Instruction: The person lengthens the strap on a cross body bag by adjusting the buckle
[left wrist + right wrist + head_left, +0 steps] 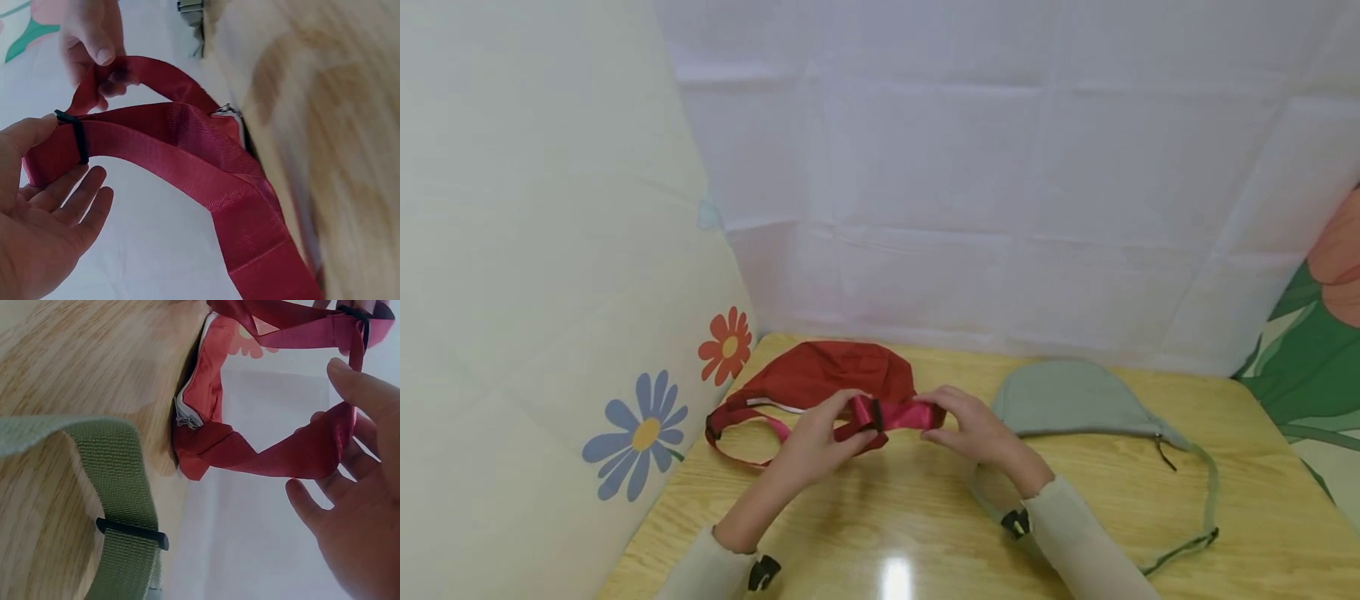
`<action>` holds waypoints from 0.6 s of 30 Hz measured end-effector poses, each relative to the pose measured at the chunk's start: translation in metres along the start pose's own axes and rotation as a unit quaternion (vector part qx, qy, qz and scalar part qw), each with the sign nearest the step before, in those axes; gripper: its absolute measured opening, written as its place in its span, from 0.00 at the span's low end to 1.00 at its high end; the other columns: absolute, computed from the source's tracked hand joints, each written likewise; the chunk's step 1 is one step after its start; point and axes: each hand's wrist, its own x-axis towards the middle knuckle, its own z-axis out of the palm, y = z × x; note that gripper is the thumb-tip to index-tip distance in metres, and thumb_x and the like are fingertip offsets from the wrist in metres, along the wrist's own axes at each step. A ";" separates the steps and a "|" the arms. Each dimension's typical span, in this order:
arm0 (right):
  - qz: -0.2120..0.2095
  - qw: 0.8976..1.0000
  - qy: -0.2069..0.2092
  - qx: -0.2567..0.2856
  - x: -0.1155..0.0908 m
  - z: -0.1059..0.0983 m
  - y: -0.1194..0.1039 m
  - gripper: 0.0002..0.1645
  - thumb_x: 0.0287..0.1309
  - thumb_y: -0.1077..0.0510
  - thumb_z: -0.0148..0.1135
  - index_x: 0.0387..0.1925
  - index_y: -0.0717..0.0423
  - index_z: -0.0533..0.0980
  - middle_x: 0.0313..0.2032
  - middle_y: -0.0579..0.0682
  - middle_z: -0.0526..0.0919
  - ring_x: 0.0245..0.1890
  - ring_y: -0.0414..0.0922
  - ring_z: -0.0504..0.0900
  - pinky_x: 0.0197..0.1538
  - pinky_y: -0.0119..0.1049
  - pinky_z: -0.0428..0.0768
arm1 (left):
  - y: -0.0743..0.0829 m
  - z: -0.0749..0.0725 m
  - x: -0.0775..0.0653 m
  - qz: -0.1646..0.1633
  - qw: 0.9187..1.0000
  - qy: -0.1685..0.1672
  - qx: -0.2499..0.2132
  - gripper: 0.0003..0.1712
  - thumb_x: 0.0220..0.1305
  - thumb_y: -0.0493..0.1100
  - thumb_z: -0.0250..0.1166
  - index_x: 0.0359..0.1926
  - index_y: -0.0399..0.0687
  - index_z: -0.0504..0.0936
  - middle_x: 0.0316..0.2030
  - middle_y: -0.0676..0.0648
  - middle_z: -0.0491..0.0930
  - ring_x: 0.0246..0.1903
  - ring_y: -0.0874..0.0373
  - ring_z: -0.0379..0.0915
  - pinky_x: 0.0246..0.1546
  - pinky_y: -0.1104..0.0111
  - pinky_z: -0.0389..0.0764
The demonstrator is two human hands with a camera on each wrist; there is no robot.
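A red waist bag [835,371] with a pale zip edge lies on the table. Its red strap [906,414] is lifted in front of it, between both hands. The left hand [812,442] pinches the strap beside a black slider buckle [81,140], thumb on one side and fingers on the other. In the right wrist view, the right hand [369,469] holds a bend of the strap between thumb and fingers, a short way from the slider. Part of the strap loops down onto the table at the bag's left.
A grey-green waist bag [1063,396] lies at the right, its green strap [115,481] with a black slider trailing forward under the right forearm. White cloth [925,167] hangs behind the wooden table [865,508]; flower-printed cloth [550,250] borders the left.
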 end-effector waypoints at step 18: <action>0.014 0.989 0.011 0.147 0.014 0.015 -0.026 0.23 0.66 0.57 0.67 0.61 0.57 0.76 0.55 0.50 0.82 0.57 0.47 0.81 0.58 0.42 0.80 | 0.017 0.001 0.017 0.035 0.999 -0.014 -0.025 0.29 0.63 0.40 0.72 0.63 0.40 0.74 0.48 0.47 0.84 0.48 0.55 0.83 0.46 0.60 0.85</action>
